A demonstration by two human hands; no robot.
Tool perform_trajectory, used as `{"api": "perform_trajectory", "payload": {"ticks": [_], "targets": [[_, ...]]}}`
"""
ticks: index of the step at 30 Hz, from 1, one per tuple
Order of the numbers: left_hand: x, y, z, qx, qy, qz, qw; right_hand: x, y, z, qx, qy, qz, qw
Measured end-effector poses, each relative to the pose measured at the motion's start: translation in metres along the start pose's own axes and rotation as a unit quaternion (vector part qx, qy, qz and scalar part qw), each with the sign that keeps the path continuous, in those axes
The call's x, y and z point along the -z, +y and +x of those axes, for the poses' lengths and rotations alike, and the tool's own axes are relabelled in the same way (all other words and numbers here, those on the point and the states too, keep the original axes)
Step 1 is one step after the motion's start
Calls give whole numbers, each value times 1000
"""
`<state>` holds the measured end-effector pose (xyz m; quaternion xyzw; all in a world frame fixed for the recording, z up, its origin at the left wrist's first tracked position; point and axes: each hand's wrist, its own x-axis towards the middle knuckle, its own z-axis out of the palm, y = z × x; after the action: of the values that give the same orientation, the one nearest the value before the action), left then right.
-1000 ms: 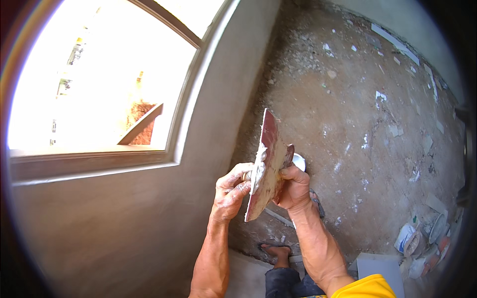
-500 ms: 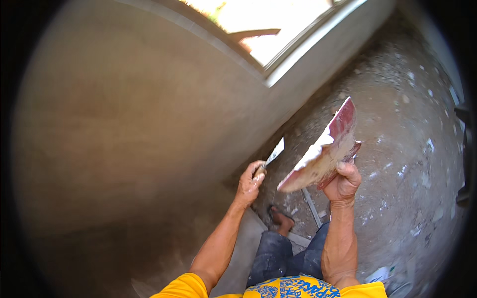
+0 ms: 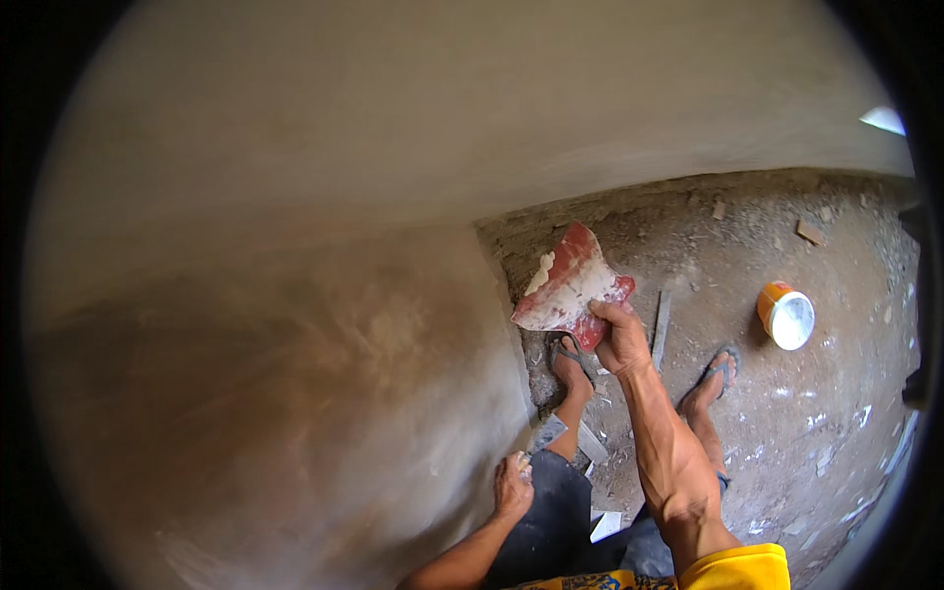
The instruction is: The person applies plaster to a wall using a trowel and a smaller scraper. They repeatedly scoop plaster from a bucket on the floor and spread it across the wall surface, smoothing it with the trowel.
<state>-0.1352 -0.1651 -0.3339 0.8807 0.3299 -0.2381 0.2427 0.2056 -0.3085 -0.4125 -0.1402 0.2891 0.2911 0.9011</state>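
My right hand point(image 3: 619, 337) grips a red, flat, broad scraper-like plate point(image 3: 580, 285) by its narrow end. White paste smears the plate's face, and a thicker lump of paste point(image 3: 540, 274) sits along its left edge. Lower down and closer to my body, my left hand point(image 3: 512, 485) is closed around the handle of a putty knife point(image 3: 547, 433). The knife's grey blade points up and to the right, beside my leg. Most of the handle is hidden by my fingers.
A grey-brown plastered wall point(image 3: 295, 324) fills the left and the top. An orange bucket point(image 3: 786, 316) with whitish contents stands on the dirty floor point(image 3: 767, 433) at right. A narrow strip point(image 3: 662, 329) and scattered white scraps lie near my sandalled feet.
My view has turned, so the window opening is gone and the bucket shows. My left hand has dropped toward my body with the putty knife. The red plate now shows more of its face.
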Motion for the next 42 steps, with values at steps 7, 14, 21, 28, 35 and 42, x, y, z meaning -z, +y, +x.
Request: {"api": "perform_trajectory", "payload": {"ticks": [7,14,21,28,35,42], "targets": [[-49,-1,19,-39,-10,-3,999,35,115,114,-9,75,54,996],[-56,-31,22,-57,46,-74,995,71,207,215,19,172,28,985],[-61,-51,22,10,14,-112,994,79,237,282,58,140,134,979],[-64,-55,25,44,7,-141,989,64,218,330,-35,153,158,975],[-60,-47,27,40,33,-98,994,45,202,342,-126,105,195,967],[-54,-36,30,31,48,-92,994,22,202,361,-117,82,239,960]]}}
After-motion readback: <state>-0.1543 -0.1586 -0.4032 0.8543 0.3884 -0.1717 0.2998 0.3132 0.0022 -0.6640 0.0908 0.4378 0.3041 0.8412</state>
